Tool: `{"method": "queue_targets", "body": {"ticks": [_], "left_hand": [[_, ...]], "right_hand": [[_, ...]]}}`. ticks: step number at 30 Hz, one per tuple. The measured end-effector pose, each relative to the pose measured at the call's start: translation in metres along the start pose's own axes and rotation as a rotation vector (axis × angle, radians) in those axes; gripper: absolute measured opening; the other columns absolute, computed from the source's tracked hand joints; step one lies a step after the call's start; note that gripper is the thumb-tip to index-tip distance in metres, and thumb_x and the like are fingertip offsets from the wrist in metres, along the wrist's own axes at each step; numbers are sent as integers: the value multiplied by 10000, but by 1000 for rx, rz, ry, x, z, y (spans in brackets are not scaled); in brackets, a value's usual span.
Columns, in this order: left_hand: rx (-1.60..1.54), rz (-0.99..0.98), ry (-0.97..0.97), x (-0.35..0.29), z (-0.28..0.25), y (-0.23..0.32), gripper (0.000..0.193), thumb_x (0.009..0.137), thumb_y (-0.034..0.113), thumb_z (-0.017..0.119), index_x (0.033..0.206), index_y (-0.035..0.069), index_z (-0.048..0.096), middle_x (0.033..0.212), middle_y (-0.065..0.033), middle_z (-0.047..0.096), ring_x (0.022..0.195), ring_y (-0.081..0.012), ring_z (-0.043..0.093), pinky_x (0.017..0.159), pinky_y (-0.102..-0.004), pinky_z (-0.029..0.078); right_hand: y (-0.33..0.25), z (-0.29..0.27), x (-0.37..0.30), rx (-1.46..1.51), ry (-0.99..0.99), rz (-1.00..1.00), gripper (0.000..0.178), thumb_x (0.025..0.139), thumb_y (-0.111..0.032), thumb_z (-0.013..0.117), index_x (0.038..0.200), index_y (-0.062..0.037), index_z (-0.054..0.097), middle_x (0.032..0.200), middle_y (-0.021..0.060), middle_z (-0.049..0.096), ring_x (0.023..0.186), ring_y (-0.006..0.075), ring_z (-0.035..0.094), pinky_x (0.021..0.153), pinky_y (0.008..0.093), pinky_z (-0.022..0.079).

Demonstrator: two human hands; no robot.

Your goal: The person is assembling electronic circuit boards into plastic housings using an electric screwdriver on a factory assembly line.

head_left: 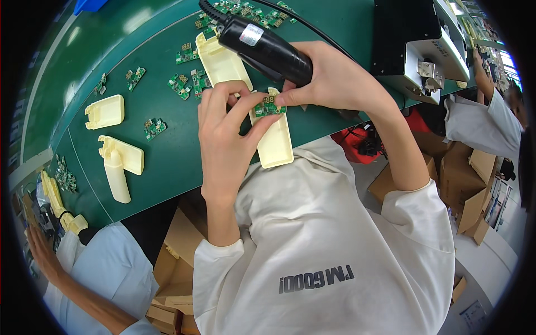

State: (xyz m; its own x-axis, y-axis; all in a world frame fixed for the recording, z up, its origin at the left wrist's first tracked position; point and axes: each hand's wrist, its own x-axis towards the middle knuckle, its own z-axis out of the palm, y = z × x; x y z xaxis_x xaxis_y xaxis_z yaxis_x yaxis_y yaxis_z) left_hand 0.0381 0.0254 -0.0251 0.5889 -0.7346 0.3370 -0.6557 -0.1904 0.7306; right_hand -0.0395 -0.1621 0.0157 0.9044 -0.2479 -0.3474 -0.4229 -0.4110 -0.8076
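A small green circuit board (267,107) with a digit display sits over the upper part of a cream plastic half-shell (275,146) at the table's near edge. My left hand (223,134) is closed, pinching the board between thumb and fingers. In my right hand (340,78) lies a black electric screwdriver (267,49), its body slanting up to the left, with a cord at its far end. The right fingertips also touch the board's right edge. Whether the board is seated in the shell cannot be seen. Just beyond my left hand lies another cream shell (223,62).
More boards (178,86) are scattered on the green table (167,167), with cream shells (106,111) at left. A black-and-silver machine (421,50) stands at right. Cardboard boxes (460,178) are below the table. Co-workers' arms (89,301) show at both sides.
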Motion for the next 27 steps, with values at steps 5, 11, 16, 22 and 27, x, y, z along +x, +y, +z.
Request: {"method": "queue_targets", "body": {"ticks": [5,11,16,22,27], "left_hand": [[-22,-15,12,-1,-1,0,355,611,65,852,930,41,697,920,-40,540,802,-188,512,696,-323,449],[-44,-87,55,-6,1,7,364,618,61,849,951,38,702,932,-41,546,824,-193,531,718,-320,460],[-7,-79,35,-3,-2,10,371,634,55,837,982,36,708,956,-41,561,853,-196,559,751,-317,472],[-106,-74,-39,-5,-6,0,380,665,47,816,1029,46,710,997,-45,578,875,-193,579,781,-316,479],[-32,-52,-33,-4,-6,3,384,692,40,796,1064,48,703,1040,-52,581,880,-196,579,792,-312,478]], "right_hand": [[0,0,2,-50,4,-24,469,651,-189,824,1028,20,639,677,53,632,550,130,615,531,278,486],[-2,1,3,-80,14,-30,476,648,-194,822,1029,23,639,668,64,632,548,138,617,527,280,488],[0,2,2,-90,30,-44,466,654,-188,820,1028,23,639,667,69,634,545,140,614,523,284,486],[0,3,3,-107,18,-35,417,667,-183,822,984,25,650,667,90,634,566,175,614,551,312,480],[-2,3,-1,-84,36,-45,378,683,-178,815,959,24,654,677,105,638,592,203,614,587,325,474]]}}
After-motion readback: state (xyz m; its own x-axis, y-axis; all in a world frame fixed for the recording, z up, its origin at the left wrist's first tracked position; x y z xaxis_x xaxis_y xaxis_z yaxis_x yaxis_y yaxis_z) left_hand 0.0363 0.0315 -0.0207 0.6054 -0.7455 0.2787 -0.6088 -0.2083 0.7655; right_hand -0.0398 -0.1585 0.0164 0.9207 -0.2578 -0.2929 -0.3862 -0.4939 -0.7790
